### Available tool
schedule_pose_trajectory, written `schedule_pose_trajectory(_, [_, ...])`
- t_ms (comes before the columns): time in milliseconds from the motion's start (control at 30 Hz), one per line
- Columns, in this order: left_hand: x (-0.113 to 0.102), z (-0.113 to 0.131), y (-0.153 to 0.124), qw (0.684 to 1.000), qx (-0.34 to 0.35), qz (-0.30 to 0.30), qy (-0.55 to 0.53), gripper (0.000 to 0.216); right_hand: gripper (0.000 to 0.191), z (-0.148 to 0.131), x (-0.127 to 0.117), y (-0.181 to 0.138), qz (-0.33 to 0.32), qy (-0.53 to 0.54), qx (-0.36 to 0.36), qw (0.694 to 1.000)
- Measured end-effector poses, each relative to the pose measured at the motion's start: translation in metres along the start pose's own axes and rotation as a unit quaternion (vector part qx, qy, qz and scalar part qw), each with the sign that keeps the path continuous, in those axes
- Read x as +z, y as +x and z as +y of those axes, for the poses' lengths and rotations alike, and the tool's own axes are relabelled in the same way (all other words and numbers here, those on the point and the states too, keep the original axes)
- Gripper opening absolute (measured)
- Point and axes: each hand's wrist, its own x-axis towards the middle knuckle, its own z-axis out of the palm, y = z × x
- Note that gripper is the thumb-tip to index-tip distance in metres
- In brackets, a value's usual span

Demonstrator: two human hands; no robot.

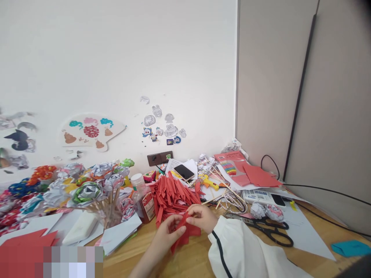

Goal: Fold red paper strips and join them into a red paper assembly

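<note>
Both my hands meet low in the middle of the view, over a wooden desk point(185, 260). My left hand point(167, 231) pinches a piece of red paper point(187, 233) from the left. My right hand point(203, 217), in a white sleeve, grips the same red paper from above, fingers pressed together. Just behind my hands lies a pile of folded red paper strips point(172, 195).
Several paper flowers point(84, 191) crowd the left. A red-labelled bottle point(143, 199) stands beside the strip pile. Black scissors point(271, 229), a phone point(184, 172), a yellow glue gun point(210, 182), wooden sticks, red sheets point(255, 175) and cables lie to the right.
</note>
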Motion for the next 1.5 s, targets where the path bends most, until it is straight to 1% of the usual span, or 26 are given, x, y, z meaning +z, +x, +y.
schedule_pose_trajectory(100, [-0.002, -0.004, 0.002, 1.000, -0.007, 0.000, -0.018, 0.031, 0.018, 0.005, 0.001, 0.000, 0.005, 0.035, 0.029, 0.999])
schedule_pose_trajectory(200, [-0.004, -0.005, 0.002, 0.999, -0.016, -0.025, -0.025, 0.030, 0.021, 0.009, 0.000, 0.000, 0.003, 0.062, 0.052, 0.997])
schedule_pose_trajectory(333, [-0.004, -0.009, 0.002, 0.999, -0.013, -0.042, -0.002, 0.028, 0.021, 0.011, 0.001, 0.001, 0.017, 0.037, 0.074, 0.996])
schedule_pose_trajectory(433, [-0.002, -0.015, 0.003, 0.999, -0.001, -0.032, 0.015, 0.026, 0.019, 0.011, 0.004, 0.001, 0.035, 0.034, 0.091, 0.995])
schedule_pose_trajectory(500, [0.000, -0.018, 0.003, 1.000, 0.014, -0.015, 0.023, 0.023, 0.018, 0.010, 0.007, 0.000, 0.051, 0.039, 0.085, 0.994])
schedule_pose_trajectory(600, [0.003, -0.020, 0.004, 0.999, 0.014, -0.004, 0.028, 0.022, 0.026, 0.008, 0.011, -0.001, 0.076, 0.065, 0.090, 0.991])
schedule_pose_trajectory(667, [0.005, -0.020, 0.004, 1.000, 0.004, -0.006, 0.020, 0.022, 0.030, 0.007, 0.013, -0.001, 0.069, 0.095, 0.114, 0.987])
schedule_pose_trajectory(733, [0.007, -0.019, 0.003, 1.000, -0.007, -0.013, 0.003, 0.022, 0.029, 0.006, 0.013, -0.002, 0.061, 0.109, 0.131, 0.984])
schedule_pose_trajectory(933, [0.013, -0.020, -0.001, 0.999, -0.038, -0.037, 0.005, 0.023, 0.025, 0.011, 0.013, -0.001, 0.100, 0.054, 0.111, 0.987])
schedule_pose_trajectory(1000, [0.013, -0.020, -0.001, 0.999, -0.034, -0.038, 0.006, 0.022, 0.024, 0.012, 0.013, -0.001, 0.094, 0.058, 0.121, 0.987])
schedule_pose_trajectory(1067, [0.013, -0.020, -0.001, 0.999, -0.024, -0.036, 0.005, 0.022, 0.024, 0.013, 0.013, -0.002, 0.067, 0.072, 0.147, 0.984])
schedule_pose_trajectory(1167, [0.013, -0.019, -0.001, 0.999, -0.020, -0.032, 0.009, 0.023, 0.028, 0.013, 0.012, -0.002, 0.035, 0.085, 0.186, 0.978])
schedule_pose_trajectory(1367, [0.013, -0.018, -0.001, 0.999, -0.040, -0.030, -0.005, 0.026, 0.030, 0.010, 0.012, -0.003, 0.035, 0.097, 0.186, 0.977])
schedule_pose_trajectory(1500, [0.015, -0.016, -0.001, 0.998, -0.049, -0.031, -0.016, 0.026, 0.031, 0.010, 0.013, -0.002, 0.053, 0.092, 0.191, 0.976])
